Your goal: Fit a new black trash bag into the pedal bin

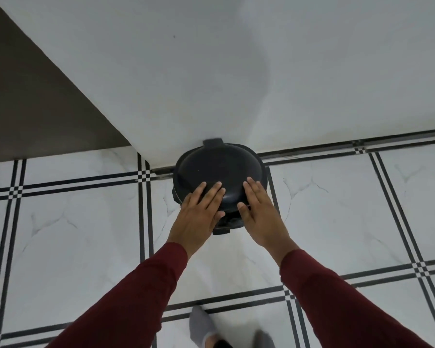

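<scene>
A round black pedal bin (219, 167) stands on the tiled floor against the white wall, its domed lid down. The foot pedal (221, 231) sticks out at the bin's near side. My left hand (199, 214) lies flat over the lid's near left edge, fingers spread. My right hand (261, 212) rests flat on the lid's near right edge. Neither hand holds anything. No trash bag is in view.
The white wall (211, 71) rises right behind the bin, with a dark brown surface (23, 96) at the left. White marble floor tiles (73, 234) with black stripe borders surround the bin. My feet in grey socks (201, 325) stand at the bottom.
</scene>
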Tool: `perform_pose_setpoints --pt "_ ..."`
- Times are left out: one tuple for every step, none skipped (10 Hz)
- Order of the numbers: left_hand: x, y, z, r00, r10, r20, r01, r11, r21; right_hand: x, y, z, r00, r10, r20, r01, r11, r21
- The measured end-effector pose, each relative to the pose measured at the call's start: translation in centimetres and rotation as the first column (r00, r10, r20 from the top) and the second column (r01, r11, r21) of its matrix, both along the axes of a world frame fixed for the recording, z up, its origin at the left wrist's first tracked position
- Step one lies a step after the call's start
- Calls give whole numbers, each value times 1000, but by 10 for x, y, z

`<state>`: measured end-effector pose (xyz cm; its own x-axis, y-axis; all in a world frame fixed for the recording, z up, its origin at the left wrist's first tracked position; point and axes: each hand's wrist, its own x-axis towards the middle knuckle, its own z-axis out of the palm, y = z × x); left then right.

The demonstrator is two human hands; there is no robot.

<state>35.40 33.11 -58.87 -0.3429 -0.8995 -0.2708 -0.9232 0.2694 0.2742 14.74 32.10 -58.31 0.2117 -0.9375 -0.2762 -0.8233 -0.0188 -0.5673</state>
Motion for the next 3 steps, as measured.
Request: perform_pose_setpoints --pt "-14 14 -8 998 62 -14 -59 984 169 -8 16 -15 997 75 -18 -72 987 147" --pt "-28 11 9 984 172 -46 -152 947 282 -9 15 -4 996 67 -59 -51 970 239" --pt "-37 7 44 973 224 -53 -204 948 244 -12 12 37 995 55 -82 -39 983 182"
